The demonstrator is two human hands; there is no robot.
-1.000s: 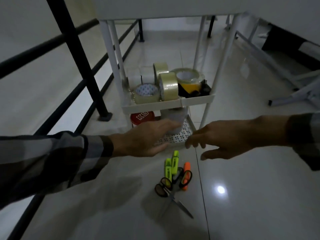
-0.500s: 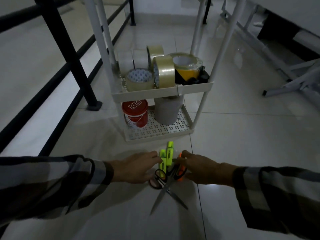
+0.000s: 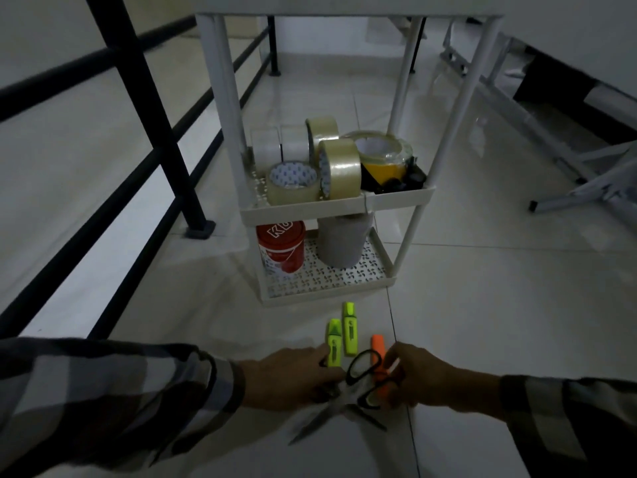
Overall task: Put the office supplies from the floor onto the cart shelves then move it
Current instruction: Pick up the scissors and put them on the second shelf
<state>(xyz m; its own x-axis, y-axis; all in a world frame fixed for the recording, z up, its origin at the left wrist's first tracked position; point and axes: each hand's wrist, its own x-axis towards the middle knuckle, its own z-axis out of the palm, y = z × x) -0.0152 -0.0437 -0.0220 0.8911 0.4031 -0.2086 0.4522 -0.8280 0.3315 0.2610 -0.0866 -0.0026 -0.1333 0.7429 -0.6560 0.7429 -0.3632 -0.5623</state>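
Black-handled scissors [image 3: 362, 369] lie on the tiled floor with blades spread and blurred. My left hand [image 3: 293, 377] curls over their left side, its forefinger against a yellow highlighter [image 3: 333, 343]. My right hand [image 3: 424, 377] closes on the handle loops, which lie across an orange highlighter [image 3: 377, 343]. A second yellow highlighter [image 3: 350, 329] lies free beside them. The white cart [image 3: 400, 196] stands just beyond. Several tape rolls [image 3: 339, 172] fill its middle shelf. A red can [image 3: 281, 244] and a grey roll [image 3: 341, 241] sit on the bottom shelf.
A black metal railing [image 3: 158, 139] runs along the left of the cart. White folding frame legs [image 3: 586, 188] stand at the far right. Open tiled floor [image 3: 499, 305] spreads to the right of the cart and in front of it.
Both hands have come down from the cart's bottom shelf to the floor items. They now close on the scissors, whose blades have spread and blurred.
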